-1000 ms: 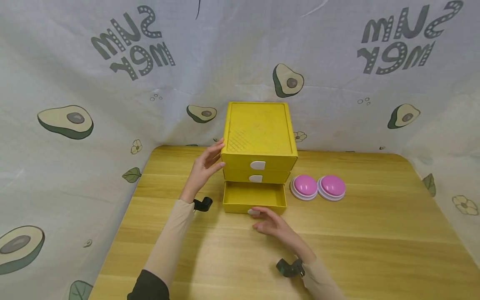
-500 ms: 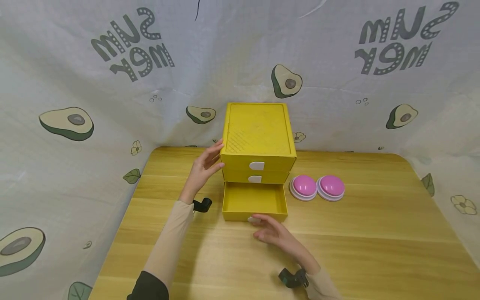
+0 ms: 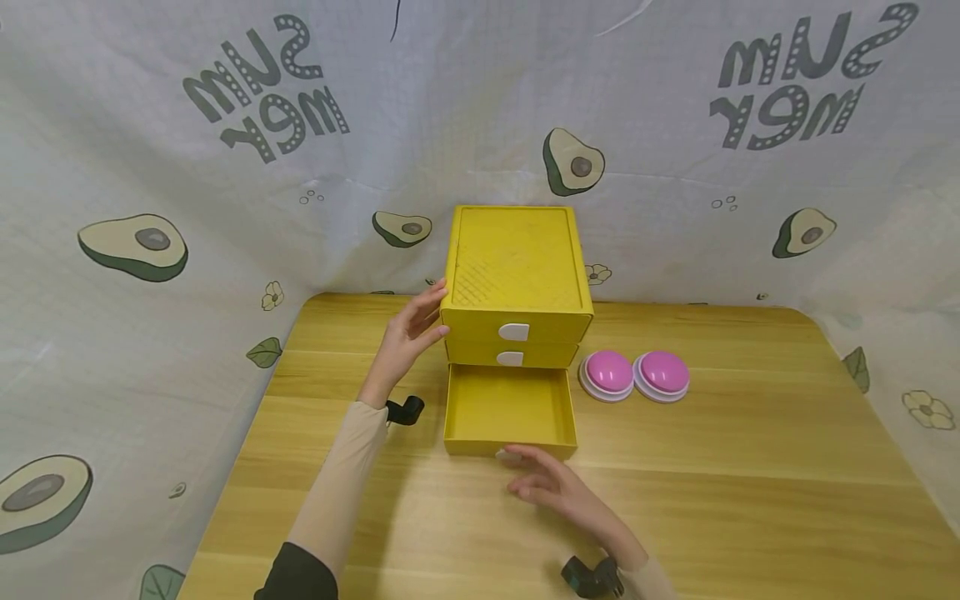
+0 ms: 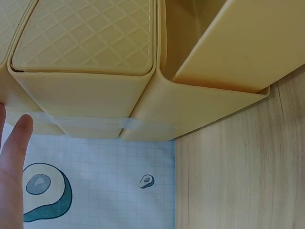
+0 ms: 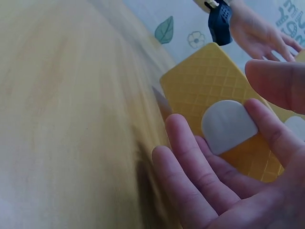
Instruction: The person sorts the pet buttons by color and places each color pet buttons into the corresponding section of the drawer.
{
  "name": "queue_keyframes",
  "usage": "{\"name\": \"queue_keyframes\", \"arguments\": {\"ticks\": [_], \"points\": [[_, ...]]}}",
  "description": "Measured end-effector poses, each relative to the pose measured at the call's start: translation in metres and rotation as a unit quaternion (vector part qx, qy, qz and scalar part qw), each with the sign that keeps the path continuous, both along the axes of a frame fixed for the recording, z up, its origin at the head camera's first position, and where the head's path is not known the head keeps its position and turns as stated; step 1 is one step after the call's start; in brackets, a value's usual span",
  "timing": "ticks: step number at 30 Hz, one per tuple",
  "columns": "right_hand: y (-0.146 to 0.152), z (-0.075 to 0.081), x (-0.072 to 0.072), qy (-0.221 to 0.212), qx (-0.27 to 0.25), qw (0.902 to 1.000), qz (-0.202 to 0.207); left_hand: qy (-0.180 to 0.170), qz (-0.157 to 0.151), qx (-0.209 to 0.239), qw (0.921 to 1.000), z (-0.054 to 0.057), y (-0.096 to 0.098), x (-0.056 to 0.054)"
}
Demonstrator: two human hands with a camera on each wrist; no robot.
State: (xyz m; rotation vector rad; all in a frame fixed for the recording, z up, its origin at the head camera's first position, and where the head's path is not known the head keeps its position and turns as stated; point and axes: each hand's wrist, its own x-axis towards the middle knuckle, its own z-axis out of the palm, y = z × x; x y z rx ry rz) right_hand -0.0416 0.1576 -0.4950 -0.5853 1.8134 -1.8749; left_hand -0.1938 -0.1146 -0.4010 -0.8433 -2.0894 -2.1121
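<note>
The bottom drawer juts past the yellow cabinet, worktop stretching beyond the drawer's front edge. Our right hand, fingers loosely extended, touches the white handle; our left hand, unclenched, rests against the cabinet's side.

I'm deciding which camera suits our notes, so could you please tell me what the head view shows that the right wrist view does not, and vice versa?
Only the head view shows the two pink buttons and the inside of the open bottom drawer.

Only the right wrist view clearly shows the crisscross pattern on that drawer's front.

Both show the drawer's white handle, the right hand at it, the left hand, the wooden table and the printed cloth.
</note>
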Motion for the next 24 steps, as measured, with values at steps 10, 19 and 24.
{"name": "queue_keyframes", "arguments": {"ticks": [10,19,24], "points": [[-0.0004,-0.0006,0.0045,0.024,-0.019,0.9993,0.019,0.01,-0.003,0.004,0.9999,-0.0021,-0.0002,-0.0012],[-0.0022,0.0034,0.0068,0.022,0.007,0.9996,0.014,0.023,0.007,-0.014,0.9996,0.0023,-0.0003,0.0021],[-0.0008,0.0073,0.0071,0.006,0.039,0.9992,0.005,0.046,0.026,-0.04,0.9978,-0.0014,-0.001,0.0001]]}}
